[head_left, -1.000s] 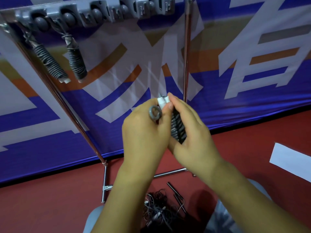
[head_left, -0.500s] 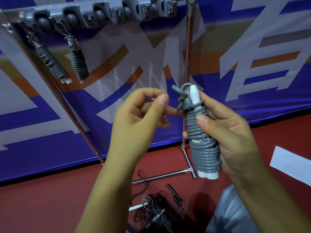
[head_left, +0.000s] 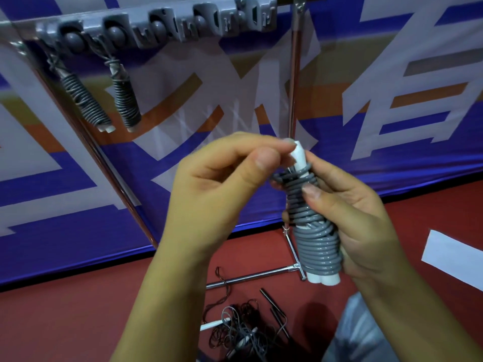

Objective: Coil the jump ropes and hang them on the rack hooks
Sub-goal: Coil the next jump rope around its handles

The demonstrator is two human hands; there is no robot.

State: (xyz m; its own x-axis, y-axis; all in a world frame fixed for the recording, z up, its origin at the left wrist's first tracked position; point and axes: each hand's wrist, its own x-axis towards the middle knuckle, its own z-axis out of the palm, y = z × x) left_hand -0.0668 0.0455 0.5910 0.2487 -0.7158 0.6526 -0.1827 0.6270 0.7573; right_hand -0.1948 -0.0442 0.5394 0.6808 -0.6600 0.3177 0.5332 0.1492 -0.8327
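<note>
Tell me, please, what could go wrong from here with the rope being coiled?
1. The left hand only pinches the coil's top end; a slip could loosen the wraps.
2. The right hand holds it by one side, so it might drop onto the tangled ropes below.

Blue lettered banner [head_left: 392, 178], red floor [head_left: 65, 322]

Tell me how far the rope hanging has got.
Done: two coiled grey jump ropes hang from the grey plastic hook rack. In hand: the right hand grips a third grey rope wound around white handles, while the left hand pinches at its top end. Left: hanging this one, then the tangled loose ropes on the red floor.
</note>
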